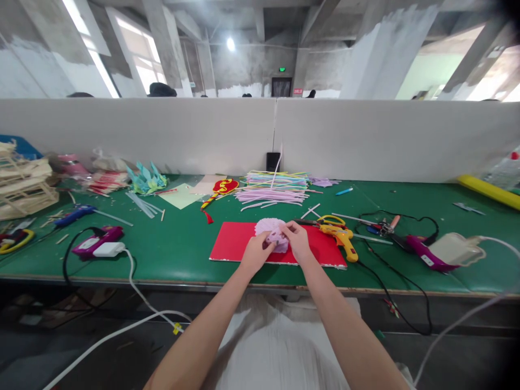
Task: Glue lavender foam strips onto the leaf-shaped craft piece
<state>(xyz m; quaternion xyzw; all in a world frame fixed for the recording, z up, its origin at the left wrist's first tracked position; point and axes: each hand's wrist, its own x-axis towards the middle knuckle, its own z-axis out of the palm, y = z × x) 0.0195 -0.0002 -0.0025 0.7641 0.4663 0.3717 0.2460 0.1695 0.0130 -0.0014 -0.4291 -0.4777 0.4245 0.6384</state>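
A lilac ruffled, flower-like piece (266, 225) lies over a red board (231, 241) in front of me. My left hand (259, 252) grips its lower left side, thumb and fingers closed on it. From the right, my right hand (296, 238) pinches the same piece near its middle. The fingertips of both hands nearly meet there and hide part of it. Just right of the right hand, a yellow hot glue gun (340, 238) rests partly on the board, and scissors with yellow handles (331, 219) lie behind it.
Bundled lilac and coloured pipe cleaners (272, 192) lie behind the board. Near them are a red-and-yellow ornament (225, 187) and teal folded paper (147, 179). Purple power strips (97, 242) with trailing cables sit left and right. A grey partition (162, 130) closes the green table's back.
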